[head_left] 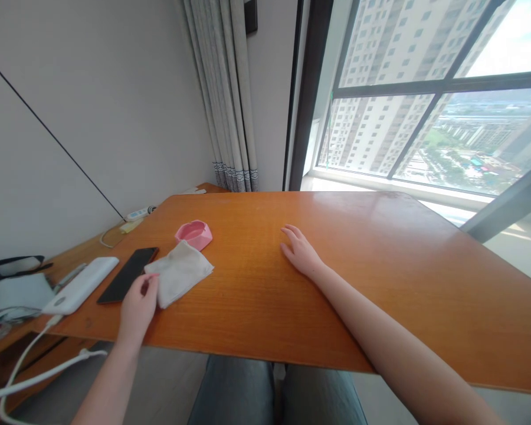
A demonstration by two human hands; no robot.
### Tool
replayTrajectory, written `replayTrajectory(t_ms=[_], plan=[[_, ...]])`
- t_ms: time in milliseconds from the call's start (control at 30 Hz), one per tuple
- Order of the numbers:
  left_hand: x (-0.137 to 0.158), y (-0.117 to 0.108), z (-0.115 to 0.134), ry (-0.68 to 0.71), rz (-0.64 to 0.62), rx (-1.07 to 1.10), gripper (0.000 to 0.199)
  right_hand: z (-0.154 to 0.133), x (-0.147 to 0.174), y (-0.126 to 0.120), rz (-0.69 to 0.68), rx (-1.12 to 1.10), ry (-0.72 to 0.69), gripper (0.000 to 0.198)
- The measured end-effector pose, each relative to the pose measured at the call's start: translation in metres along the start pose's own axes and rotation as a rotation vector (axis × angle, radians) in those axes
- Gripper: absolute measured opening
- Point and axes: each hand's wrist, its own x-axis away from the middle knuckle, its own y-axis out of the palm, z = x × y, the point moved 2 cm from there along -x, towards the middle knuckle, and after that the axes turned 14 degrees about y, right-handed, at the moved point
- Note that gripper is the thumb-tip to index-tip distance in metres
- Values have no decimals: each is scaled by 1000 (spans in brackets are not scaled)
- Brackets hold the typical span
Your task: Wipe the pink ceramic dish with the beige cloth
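A folded off-white cloth (pixel 182 274) lies on the wooden table, one corner against a pink heart-like dish (pixel 195 234). At the cloth's left edge is my left hand (pixel 138 304), its fingers closed in a pinch on the cloth's border. Just left of that hand a black phone-like slab (pixel 128 276) rests flat, partly covered at its side by the hand. My right hand (pixel 301 252) lies palm down on the tabletop to the right of the cloth, fingers apart and holding nothing.
The table's (pixel 265 330) front edge runs above my legs. On the left are a white power bank-like device (pixel 82 285) with a white cable (pixel 35 339), a grey folded item (pixel 17 297) and a power strip (pixel 139 213). A window stands beyond the right side.
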Motion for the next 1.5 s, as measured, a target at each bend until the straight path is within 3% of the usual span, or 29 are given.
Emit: replayTrajectory(t_ms=[67,167,300,400,533,600,700,767,833,900,1000,1100,1200,1500], plan=[[11,-9,-3,22,-190,-222,34,2,0,2,-5,21,10,44],[10,-15,6,181,-286,-458,40,6,-1,5,-4,42,16,40],[-5,12,17,519,-450,-371,49,11,-3,9,-7,54,22,38],[-6,39,13,442,-547,-333,56,13,-4,10,-13,74,26,38],[4,49,16,229,-349,-454,57,15,-5,12,-8,111,36,36],[5,46,29,201,-336,-473,53,16,-5,13,-9,124,44,36],[-8,48,76,313,-279,-408,47,16,-7,14,7,91,48,37],[-18,64,125,569,-252,-213,46,16,-9,15,43,23,61,41],[-23,95,175,806,-399,66,43,17,-11,14,91,-78,85,49],[-23,135,216,906,-615,219,40,19,-12,12,102,-187,82,61],[-16,187,249,968,-725,109,36,19,-12,5,38,-246,-7,70],[-5,213,252,948,-735,54,29,17,-12,-1,-28,-158,-68,49],[2,219,245,941,-735,82,31,16,-14,-2,-53,-99,-46,34],[-2,220,241,941,-732,120,32,15,-15,0,-56,-107,-20,33]])
